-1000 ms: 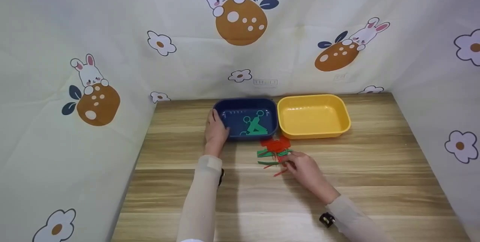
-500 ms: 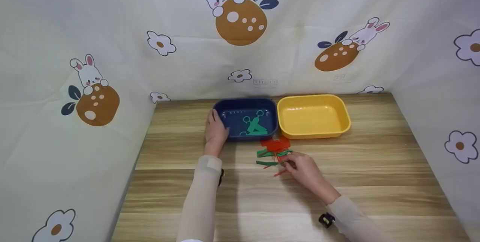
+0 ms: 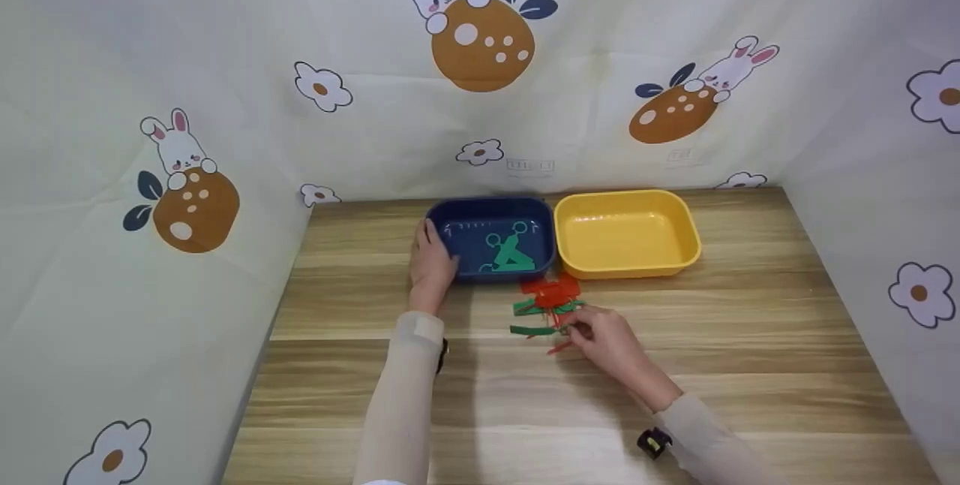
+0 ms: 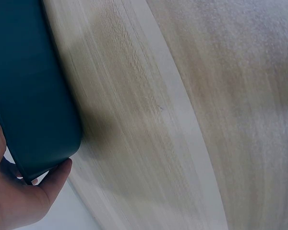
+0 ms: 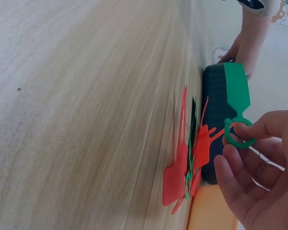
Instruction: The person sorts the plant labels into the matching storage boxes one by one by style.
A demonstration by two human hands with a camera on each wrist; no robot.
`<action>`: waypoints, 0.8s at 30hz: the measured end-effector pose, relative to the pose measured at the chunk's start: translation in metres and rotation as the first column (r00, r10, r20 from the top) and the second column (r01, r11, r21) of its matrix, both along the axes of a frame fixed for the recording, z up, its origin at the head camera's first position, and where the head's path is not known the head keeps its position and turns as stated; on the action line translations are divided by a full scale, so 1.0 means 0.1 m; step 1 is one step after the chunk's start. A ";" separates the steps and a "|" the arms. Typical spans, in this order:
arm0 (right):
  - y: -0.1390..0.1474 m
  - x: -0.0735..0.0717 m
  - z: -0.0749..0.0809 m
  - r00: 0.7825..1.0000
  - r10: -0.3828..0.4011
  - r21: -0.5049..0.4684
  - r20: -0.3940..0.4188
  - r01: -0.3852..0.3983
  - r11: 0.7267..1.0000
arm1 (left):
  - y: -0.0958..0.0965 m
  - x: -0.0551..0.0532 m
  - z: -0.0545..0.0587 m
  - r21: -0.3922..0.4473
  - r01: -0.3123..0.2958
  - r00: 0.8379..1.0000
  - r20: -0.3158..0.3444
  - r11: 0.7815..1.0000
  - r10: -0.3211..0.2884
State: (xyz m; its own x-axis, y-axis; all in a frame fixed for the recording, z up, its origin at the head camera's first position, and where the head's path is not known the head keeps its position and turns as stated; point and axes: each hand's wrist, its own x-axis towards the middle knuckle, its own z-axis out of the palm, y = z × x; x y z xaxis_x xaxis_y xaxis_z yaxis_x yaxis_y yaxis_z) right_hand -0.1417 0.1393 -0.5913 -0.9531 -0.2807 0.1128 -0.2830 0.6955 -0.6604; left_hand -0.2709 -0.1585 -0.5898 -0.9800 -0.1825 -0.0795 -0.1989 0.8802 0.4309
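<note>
My right hand (image 3: 609, 335) pinches the ring end of a green plastic hook tag (image 5: 237, 86), thumb against fingertips. The flat end of that tag points left, raised above a pile of tags. Red hook tags (image 3: 555, 293) and green ones lie in the pile on the table, just in front of the two trays. My left hand (image 3: 433, 263) grips the left side of the dark blue tray (image 4: 33, 91), with its thumb at the tray's near corner. Inside that tray lie several green hook tags (image 3: 513, 254).
To the right of the blue tray stands a yellow tray (image 3: 628, 236), close against it. The wooden table (image 3: 757, 365) meets a patterned cloth (image 3: 585, 125) at the back and sides. A black wrist strap (image 3: 655, 441) is by the right sleeve.
The green tag in my right hand has shifted slightly left and its flat end has turned a little. My left hand and both trays stay where they were.
</note>
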 end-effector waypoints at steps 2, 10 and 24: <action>0.00 0.00 0.00 0.999 -0.008 -0.028 0.032 0.008 1.000 | 0.00 0.00 0.00 -0.002 0.002 1.000 -0.002 1.000 -0.002; 0.00 -0.02 0.02 0.984 -0.009 -0.150 0.179 0.036 0.988 | 0.00 0.01 0.02 0.019 0.014 1.000 0.009 1.000 -0.014; 0.06 -0.08 0.04 0.919 0.109 -0.439 0.379 0.075 0.895 | -0.01 -0.01 -0.01 0.008 0.010 1.000 -0.005 1.000 -0.010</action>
